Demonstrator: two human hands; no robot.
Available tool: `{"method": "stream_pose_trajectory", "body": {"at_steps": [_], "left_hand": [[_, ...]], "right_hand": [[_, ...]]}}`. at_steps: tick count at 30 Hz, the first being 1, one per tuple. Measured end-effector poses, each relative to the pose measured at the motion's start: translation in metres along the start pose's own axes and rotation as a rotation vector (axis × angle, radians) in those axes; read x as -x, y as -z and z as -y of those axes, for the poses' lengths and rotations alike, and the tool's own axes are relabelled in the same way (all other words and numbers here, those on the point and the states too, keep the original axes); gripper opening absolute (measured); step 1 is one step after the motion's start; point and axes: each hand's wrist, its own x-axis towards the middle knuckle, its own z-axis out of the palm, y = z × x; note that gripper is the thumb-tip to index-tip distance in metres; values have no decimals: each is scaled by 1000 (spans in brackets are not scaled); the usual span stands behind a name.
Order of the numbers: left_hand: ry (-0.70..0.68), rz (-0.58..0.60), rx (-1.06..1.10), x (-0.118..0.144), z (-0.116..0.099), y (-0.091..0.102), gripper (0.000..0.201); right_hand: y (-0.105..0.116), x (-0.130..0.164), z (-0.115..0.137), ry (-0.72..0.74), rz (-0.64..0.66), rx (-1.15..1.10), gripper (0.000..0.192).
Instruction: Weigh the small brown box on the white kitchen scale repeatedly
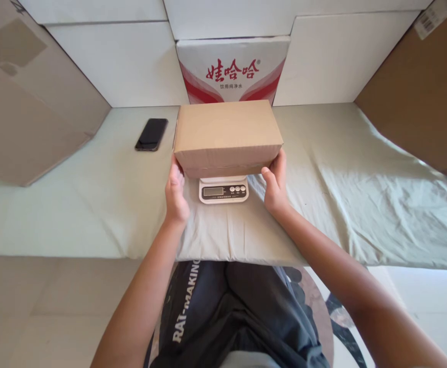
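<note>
A closed brown cardboard box (229,128) sits over a white digital scale (224,198), hiding the scale's platform. Whether the box rests on the scale or is held just above it, I cannot tell. My left hand (176,190) grips the box's near left corner, its fingers partly hidden along the side. On the opposite side, my right hand (275,184) holds the near right corner with the thumb at the front face. The scale's small display and round buttons face me, and no reading can be made out.
A black phone (152,135) lies on the pale green cloth (131,204) to the left. Behind stands a white and red carton (233,69) against white panels. Large cardboard boxes flank the surface at left (35,112) and right (419,97).
</note>
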Motion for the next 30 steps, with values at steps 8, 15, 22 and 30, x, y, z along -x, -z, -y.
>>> {"method": "stream_pose_trajectory", "body": {"at_steps": [8, 15, 22, 30], "left_hand": [[-93, -36, -51, -3, 8, 23, 80], [-65, -26, -71, -2, 5, 18, 82], [-62, -33, -90, -1, 4, 17, 85], [-45, -13, -67, -2, 4, 14, 90]], "right_hand": [[19, -10, -12, -42, -238, -52, 66], [17, -9, -12, -97, -241, -81, 62], [19, -10, -16, -85, -237, -77, 56], [21, -11, -26, -52, -188, -60, 53]]}}
